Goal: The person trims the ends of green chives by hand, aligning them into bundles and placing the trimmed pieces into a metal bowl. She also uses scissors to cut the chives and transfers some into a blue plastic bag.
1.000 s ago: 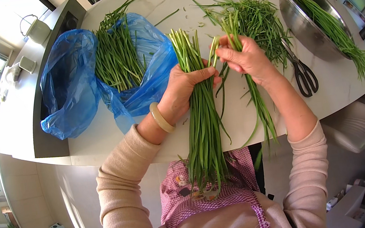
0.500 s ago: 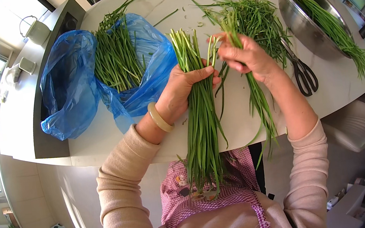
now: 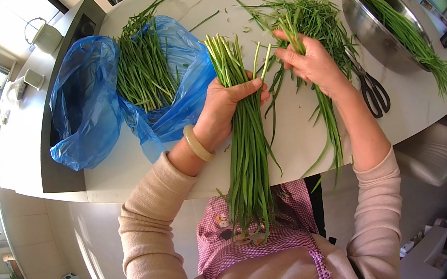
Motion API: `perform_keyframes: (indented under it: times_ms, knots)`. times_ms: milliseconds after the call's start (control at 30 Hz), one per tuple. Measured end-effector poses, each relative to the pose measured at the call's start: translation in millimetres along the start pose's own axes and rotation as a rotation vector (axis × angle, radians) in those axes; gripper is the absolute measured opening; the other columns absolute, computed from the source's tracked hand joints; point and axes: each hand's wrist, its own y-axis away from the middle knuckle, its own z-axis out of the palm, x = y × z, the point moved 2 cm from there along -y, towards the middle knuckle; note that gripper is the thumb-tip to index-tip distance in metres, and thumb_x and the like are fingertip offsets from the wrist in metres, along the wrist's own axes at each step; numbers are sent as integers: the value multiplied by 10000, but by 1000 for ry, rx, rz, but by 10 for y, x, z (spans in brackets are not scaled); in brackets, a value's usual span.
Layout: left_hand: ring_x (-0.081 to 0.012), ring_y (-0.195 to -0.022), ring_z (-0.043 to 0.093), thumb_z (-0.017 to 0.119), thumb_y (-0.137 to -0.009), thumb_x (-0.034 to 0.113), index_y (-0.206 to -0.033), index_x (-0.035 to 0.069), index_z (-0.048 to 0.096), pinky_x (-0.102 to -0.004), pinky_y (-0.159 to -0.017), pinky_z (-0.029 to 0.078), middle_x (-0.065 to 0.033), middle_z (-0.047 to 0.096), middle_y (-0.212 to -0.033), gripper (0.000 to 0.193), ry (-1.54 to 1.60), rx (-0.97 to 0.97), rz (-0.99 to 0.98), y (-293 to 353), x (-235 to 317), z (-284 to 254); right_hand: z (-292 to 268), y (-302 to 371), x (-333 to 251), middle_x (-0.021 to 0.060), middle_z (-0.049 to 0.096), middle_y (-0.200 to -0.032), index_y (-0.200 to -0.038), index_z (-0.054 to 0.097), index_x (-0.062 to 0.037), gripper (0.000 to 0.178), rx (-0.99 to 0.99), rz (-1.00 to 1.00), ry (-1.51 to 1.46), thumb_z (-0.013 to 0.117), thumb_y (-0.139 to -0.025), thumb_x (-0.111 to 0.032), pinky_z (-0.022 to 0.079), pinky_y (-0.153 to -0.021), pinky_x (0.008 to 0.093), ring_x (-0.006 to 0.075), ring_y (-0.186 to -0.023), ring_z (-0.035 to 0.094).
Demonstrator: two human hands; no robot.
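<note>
My left hand [image 3: 230,104] is closed round a thick bunch of garlic chives [image 3: 247,153], pale cut ends up and green leaves hanging past the table's near edge. A couple of stalks stand apart from that bunch by my left fingertips. In my right hand [image 3: 313,67] is a smaller bunch of chives [image 3: 329,124], its pale ends above the fingers and its leaves trailing toward me. Behind the right hand lies a loose heap of chive scraps [image 3: 315,21]. Black-handled scissors [image 3: 372,90] rest beside the heap, their blades partly under the greens.
An opened blue plastic bag [image 3: 89,118] at left holds more chives [image 3: 145,73]. A steel bowl [image 3: 386,39] on the right contains long chives [image 3: 404,23] draping over its rim. Small trimmings dot the white table [image 3: 306,156]. A chair [image 3: 434,155] stands at the right edge.
My right hand has moved slightly right, away from the left bunch, with its chives still in it. The left hand stays nearly in place.
</note>
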Motion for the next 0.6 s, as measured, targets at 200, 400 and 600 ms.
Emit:
perform_keyframes:
  times_ms: [200,400,600]
  knots:
    - [-182,-707,661,673,-840,42,-952,-2,594,-284,-624,557,-103,655,-820,144,-62,37,40,13,1,37,278,103,3,-25,553,-690,-903,637,-75,188,-156,153,-341,647,-899,-263,333,-428,191,27,-534,464]
    - [-155,-654,646,670,-834,46,-935,4,614,-257,-574,534,-83,655,-784,123,-96,86,4,23,24,20,252,76,-36,-2,554,-766,-1037,597,-76,258,16,116,-493,498,-977,-307,418,-459,209,44,-585,491]
    - [-161,-648,643,669,-837,44,-964,2,601,-265,-584,541,-87,654,-800,150,-39,14,11,13,10,-3,323,168,-128,-87,430,-606,-1045,631,-72,200,-289,156,-350,597,-937,-237,242,-381,177,-8,-444,311]
